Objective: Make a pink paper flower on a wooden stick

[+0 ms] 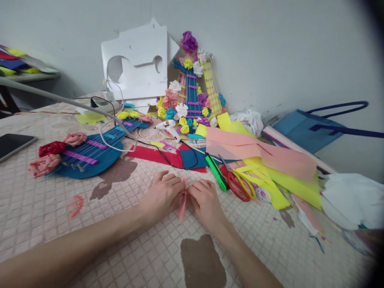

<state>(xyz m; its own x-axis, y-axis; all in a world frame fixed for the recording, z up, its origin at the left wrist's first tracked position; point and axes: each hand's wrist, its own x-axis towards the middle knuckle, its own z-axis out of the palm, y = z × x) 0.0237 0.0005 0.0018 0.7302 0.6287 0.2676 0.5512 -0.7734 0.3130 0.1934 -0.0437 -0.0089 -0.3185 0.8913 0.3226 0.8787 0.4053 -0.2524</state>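
Note:
My left hand [163,196] and my right hand [204,202] meet at the middle of the patterned cloth [126,240]. Both pinch a narrow folded strip of pink paper [182,204] that stands on edge between them. The fingers of each hand are curled and pressed on the strip's pinched middle. Just right of my right hand lie red-handled scissors [237,186] and a green cutter [217,172].
A blue paper guitar [90,154] with paper roses lies at the left, a phone [13,144] beyond it. A glue gun [168,128], decorated guitars [190,96], pink and yellow paper sheets [270,160], a blue bag [312,130] and white cardboard [138,70] crowd the back and right.

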